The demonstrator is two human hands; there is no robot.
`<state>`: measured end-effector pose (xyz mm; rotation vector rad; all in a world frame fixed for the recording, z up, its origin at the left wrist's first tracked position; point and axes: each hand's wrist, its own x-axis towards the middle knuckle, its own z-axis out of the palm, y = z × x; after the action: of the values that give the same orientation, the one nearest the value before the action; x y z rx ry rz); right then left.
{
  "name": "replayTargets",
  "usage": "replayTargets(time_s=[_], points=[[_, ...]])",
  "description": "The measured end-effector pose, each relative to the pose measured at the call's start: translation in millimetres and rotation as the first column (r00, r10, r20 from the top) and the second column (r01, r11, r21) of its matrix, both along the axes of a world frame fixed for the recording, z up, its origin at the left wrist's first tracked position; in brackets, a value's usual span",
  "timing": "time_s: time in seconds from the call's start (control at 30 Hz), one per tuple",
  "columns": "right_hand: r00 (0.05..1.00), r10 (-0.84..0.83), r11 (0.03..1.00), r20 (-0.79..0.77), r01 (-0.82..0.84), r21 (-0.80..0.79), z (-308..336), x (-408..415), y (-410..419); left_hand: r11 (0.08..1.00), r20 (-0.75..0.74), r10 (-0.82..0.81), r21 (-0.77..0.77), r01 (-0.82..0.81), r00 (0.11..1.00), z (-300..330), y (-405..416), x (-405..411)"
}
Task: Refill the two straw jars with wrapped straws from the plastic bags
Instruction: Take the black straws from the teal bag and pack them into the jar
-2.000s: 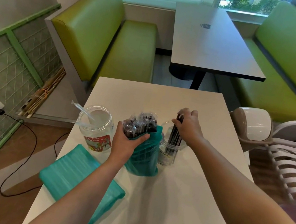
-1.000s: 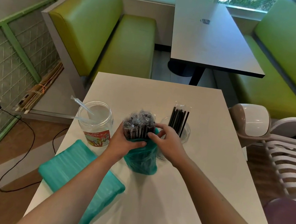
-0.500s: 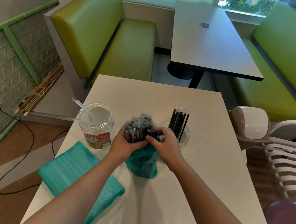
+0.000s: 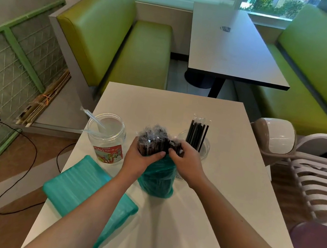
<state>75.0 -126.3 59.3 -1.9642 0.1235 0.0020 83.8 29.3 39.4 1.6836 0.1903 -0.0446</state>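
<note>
The only writing in view sits on the red and green label of the left jar (image 4: 107, 136), a wide clear jar near the left edge of the white counter (image 4: 221, 196); the letters are too blurred to read. That jar holds a couple of clear wrapped straws leaning against its rim. A smaller clear jar (image 4: 196, 148) stands toward the right, just behind the right hand, with a bunch of black wrapped straws (image 4: 196, 136) standing upright in it; a small label low on this jar cannot be read either. Between the two jars a teal plastic bag (image 4: 157, 178) stands upright on the counter, a thick bundle of dark wrapped straws (image 4: 153, 141) poking out of its top. The left hand (image 4: 141, 159) is wrapped around the bundle just above the bag's mouth, thumb laid across the front. The right hand (image 4: 184, 162) reaches in from the right, fingers curled and pinching at straws on the right side of the bundle. Both forearms stretch forward from the bottom of the view. A second teal bag (image 4: 76, 187) lies flat on the counter's near left part, partly under the left forearm.
</note>
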Motion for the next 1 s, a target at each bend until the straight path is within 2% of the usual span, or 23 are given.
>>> replayTargets(time_s=[0.13,0.3,0.53,1.0], points=[[1.000,-0.021,1.000,0.005,0.021,0.023,-4,1,-1,0.999,-0.002,-0.030,-0.025,0.030,1.000,-2,0,0],[0.999,0.040,0.996,-0.030,-0.037,0.085,5,1,0,0.998,0.026,-0.006,0.065,0.004,1.000,3,-2,0],[0.998,0.047,0.989,-0.040,-0.041,0.144,10,-5,-1,0.995,0.034,0.035,0.091,-0.038,0.999,2,-7,1],[1.000,0.025,1.000,0.008,-0.026,0.007,8,-4,-7,0.999,0.023,0.002,0.033,-0.003,1.000,4,-8,-2]])
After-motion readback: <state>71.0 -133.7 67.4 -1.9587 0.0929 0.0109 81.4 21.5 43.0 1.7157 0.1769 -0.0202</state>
